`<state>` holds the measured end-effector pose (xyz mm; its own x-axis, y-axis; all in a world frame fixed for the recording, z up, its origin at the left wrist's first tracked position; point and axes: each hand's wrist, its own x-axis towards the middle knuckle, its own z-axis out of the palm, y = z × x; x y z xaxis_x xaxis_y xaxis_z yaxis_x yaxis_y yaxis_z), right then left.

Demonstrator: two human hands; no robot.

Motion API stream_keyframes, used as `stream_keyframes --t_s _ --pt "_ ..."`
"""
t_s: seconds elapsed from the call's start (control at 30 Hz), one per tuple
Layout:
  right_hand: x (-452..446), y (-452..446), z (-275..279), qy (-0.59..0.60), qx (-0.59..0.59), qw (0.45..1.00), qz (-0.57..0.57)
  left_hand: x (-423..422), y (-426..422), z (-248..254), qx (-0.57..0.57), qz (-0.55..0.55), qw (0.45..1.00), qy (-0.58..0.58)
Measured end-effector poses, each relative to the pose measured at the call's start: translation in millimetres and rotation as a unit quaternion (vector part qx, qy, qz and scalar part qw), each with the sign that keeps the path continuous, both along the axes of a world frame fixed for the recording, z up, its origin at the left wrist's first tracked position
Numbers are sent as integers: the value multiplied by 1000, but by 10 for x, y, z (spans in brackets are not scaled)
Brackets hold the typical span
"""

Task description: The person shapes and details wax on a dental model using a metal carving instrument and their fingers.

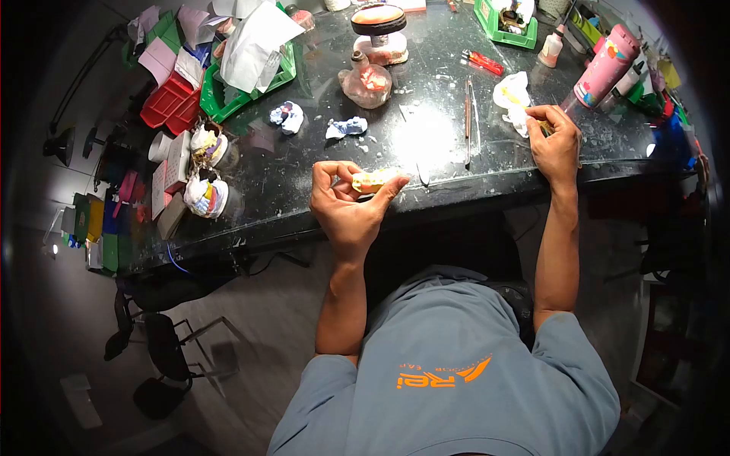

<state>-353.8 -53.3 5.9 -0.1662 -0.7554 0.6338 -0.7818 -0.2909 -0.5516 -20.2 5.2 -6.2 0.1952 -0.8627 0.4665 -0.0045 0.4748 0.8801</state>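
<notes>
My left hand [348, 204] is closed in a pinch over the table's front edge. Between its thumb and fingers is a small curved yellow-and-white piece [370, 181], which looks like a row of dental teeth. To the right, my right hand [555, 144] is curled with thumb and fingertips drawn together at the edge of a crumpled white tissue [511, 93] with a yellow patch. The fingers partly hide what they pinch. A thin brown-handled tool [467, 114] and a metal spatula [423, 173] lie on the table between the hands.
A glass spirit lamp [368, 82], a red lighter [485, 62] and blue-white lumps [287, 118] lie on the dark table [304, 190]. White dental models [205, 196] and a red bin [170, 102] stand left. At right are a pink bottle [606, 67] and green tray [502, 32].
</notes>
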Motion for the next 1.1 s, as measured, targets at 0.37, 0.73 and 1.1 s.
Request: stream_keyframes --t_s 0.37,0.73,1.1 --pt "1 -11 -11 -7 15 1000 4 2 19 48 29 43 993 -106" --pt "-8 -9 -18 -7 15 1000 6 71 -18 -118 11 60 986 -155" --pt "-6 -10 -15 -6 15 1000 6 44 -9 -57 26 31 992 -121"
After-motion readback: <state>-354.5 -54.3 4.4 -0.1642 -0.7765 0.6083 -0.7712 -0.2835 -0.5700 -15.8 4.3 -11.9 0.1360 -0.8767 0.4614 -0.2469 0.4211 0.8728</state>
